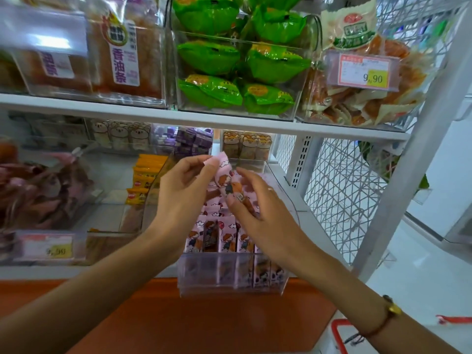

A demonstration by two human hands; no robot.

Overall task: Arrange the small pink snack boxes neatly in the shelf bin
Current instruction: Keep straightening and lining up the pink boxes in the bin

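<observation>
A clear plastic shelf bin (275, 282) stands on the lower shelf, partly pulled out over the edge. Several small pink snack boxes (224, 238) with cartoon prints stand upright in a row at its front, and more lie loosely behind them. My left hand (184, 192) and my right hand (260, 208) are together above the bin. Both grip one pink snack box (224, 176), tilted, with its top corner pinched by my left fingers and its lower end by my right fingers.
Orange packets (143, 180) fill the bin to the left. Purple boxes (194, 143) and cat-print boxes (246, 145) stand at the shelf's back. Green packets (240, 62) sit on the upper shelf. A white wire mesh side panel (342, 190) closes the right.
</observation>
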